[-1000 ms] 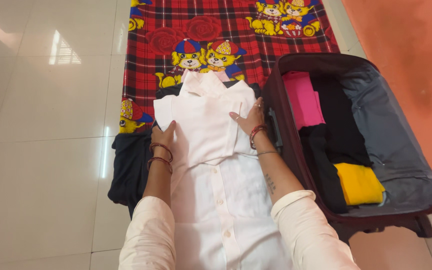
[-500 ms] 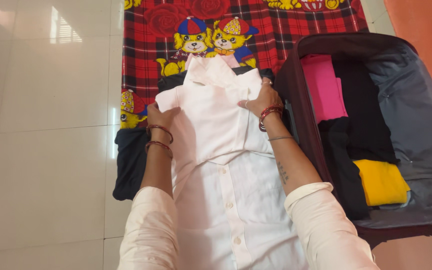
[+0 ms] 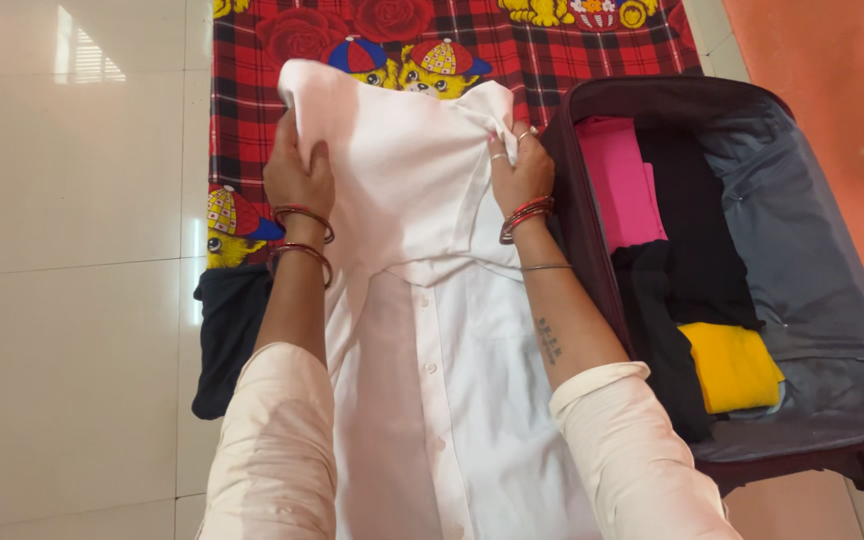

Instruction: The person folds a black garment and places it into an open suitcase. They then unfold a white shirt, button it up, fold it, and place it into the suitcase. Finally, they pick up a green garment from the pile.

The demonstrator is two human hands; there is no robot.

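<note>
- Left hand (image 3: 297,175) and right hand (image 3: 519,172) each pinch a side of the white shirt (image 3: 422,300), just left of the open suitcase (image 3: 812,290).
- An uneven pull could skew the fold.
- The loose lower part could crease against the plaid blanket (image 3: 252,90).

shirt (image 3: 422,300) on blanket (image 3: 252,90), suitcase (image 3: 812,230) right

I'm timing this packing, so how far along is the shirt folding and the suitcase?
Done: pink, black and yellow folded clothes lie in the open suitcase. In hand: left hand and right hand grip the white shirt, part-folded on the plaid blanket. Left: finishing it; dark garment lies unpacked.
</note>
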